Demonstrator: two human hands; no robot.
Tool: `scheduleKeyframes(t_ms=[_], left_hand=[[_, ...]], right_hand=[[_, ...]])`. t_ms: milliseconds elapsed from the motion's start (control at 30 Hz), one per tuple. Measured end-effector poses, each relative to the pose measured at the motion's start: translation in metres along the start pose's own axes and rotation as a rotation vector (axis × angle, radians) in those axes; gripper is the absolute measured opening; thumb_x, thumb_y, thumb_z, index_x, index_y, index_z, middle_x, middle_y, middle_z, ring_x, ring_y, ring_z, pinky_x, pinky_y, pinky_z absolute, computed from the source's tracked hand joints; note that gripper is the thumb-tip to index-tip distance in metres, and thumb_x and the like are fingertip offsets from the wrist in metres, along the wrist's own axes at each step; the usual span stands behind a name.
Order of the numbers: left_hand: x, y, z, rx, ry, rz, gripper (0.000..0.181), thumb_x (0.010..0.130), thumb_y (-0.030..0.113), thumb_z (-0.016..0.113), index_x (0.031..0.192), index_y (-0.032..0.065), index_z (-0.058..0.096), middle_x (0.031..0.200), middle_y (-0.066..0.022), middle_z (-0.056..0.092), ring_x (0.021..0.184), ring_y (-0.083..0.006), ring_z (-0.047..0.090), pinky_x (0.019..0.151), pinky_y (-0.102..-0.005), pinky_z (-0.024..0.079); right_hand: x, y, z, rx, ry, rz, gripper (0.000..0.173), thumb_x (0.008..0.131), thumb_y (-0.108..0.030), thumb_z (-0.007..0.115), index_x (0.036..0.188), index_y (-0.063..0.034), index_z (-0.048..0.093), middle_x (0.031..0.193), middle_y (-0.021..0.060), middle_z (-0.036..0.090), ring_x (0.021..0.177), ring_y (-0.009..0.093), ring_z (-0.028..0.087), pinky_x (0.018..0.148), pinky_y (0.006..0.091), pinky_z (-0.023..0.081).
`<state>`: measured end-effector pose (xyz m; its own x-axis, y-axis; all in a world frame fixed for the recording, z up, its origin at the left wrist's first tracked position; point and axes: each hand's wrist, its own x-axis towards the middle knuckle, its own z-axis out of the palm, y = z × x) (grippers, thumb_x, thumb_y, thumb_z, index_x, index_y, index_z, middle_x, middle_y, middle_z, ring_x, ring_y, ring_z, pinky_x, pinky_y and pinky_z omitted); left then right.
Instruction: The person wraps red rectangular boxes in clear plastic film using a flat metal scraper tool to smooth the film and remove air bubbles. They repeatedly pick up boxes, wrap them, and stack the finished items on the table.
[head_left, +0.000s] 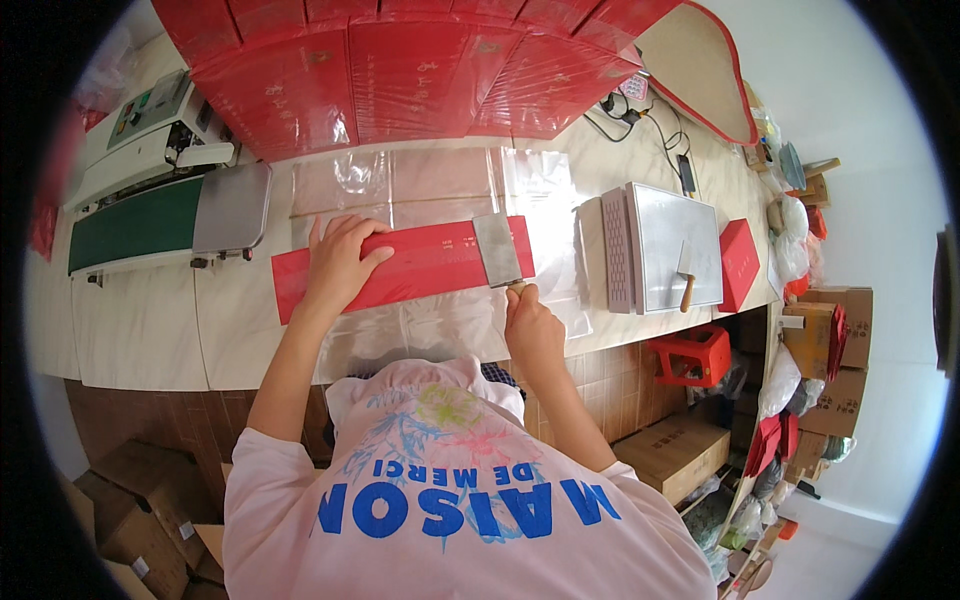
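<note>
A long red box (427, 259), with small writing on it, lies slightly slanted across the table before me. My left hand (346, 259) holds its left part, fingers at the far edge and thumb on the upper face. In my right hand (534, 326) is the handle of a wide scraper (496, 249). The flat metal blade lies over the right end of the box. Clear plastic sheeting (442, 176) spreads beneath and around the box. A second scraper (686, 274), with a wooden handle, rests on the metal top of a boxy plate device (671, 225) to the right.
Stacked red boxes (412, 82) in clear film line the table's back. A machine with a green belt (139, 225) stands left. Cables (667, 135) lie at the back right, and a small red box (739, 266) sits beside the plate device. A red stool (694, 356) is below the right edge.
</note>
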<state>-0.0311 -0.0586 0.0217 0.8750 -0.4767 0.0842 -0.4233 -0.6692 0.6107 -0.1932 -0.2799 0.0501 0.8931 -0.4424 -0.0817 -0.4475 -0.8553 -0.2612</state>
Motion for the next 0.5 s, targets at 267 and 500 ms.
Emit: scheduleKeyframes(t_ms=[267, 500], left_hand=[[0.002, -0.002, 0.002, -0.028, -0.012, 0.0, 0.025, 0.082, 0.026, 0.072, 0.103, 0.0143, 0.067, 0.104, -0.001, 0.065, 0.117, -0.0223, 0.053, 0.115, -0.0544, 0.019], [0.0, 0.001, 0.0, -0.018, -0.015, -0.021, 0.025, 0.082, 0.026, 0.071, 0.104, 0.0145, 0.067, 0.105, -0.0009, 0.065, 0.117, -0.0226, 0.053, 0.115, -0.054, 0.019]], right_hand=[[0.01, 0.022, -0.003, -0.024, 0.013, 0.095, 0.032, 0.103, -0.032, 0.043, 0.092, -0.0022, 0.047, 0.068, 0.0236, 0.065, 0.064, 0.044, 0.064, 0.057, 0.0533, 0.05], [0.01, 0.027, -0.003, -0.068, 0.046, 0.113, 0.032, 0.102, -0.033, 0.044, 0.091, -0.0033, 0.048, 0.067, 0.0226, 0.065, 0.063, 0.041, 0.066, 0.058, 0.0509, 0.052]])
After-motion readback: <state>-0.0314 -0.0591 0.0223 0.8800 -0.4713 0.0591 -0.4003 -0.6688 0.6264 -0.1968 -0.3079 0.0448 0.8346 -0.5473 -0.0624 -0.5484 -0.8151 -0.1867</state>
